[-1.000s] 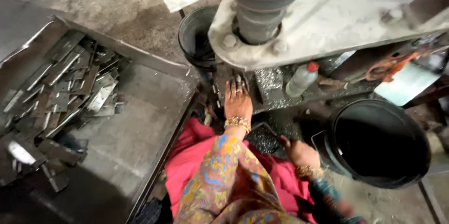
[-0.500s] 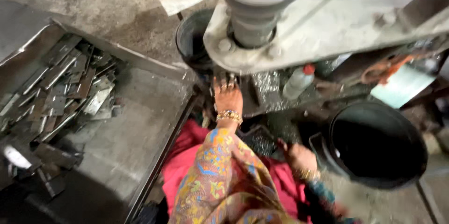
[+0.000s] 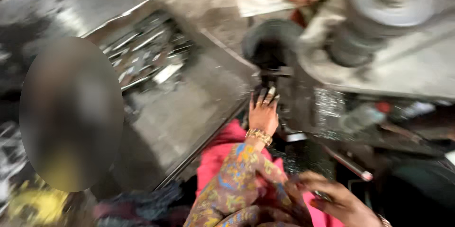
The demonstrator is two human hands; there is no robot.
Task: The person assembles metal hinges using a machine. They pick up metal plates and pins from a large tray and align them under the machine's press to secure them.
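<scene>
My left hand [image 3: 263, 115], with a gold bangle at the wrist and a patterned sleeve, reaches forward. Its fingers are spread and touch the dark slot under the grey press machine [image 3: 379, 66]. I cannot tell if a metal piece lies under the fingertips. My right hand [image 3: 337, 201] is low at the right, above my pink lap cloth [image 3: 215, 160]. Its fingers are half curled and blurred, so what they hold is unclear. The whole view is smeared by motion.
A metal tray [image 3: 189, 113] to the left holds several flat metal strips [image 3: 147, 56]. A dark round bucket [image 3: 270, 42] stands behind the press. A plastic bottle [image 3: 362, 115] lies on the machine bed. Another person [image 3: 71, 113] sits at the far left, blurred.
The view has swung left and blurred, and a person has come into view at the left. My left hand stays at the press slot; my right hand sits lower by my lap.
</scene>
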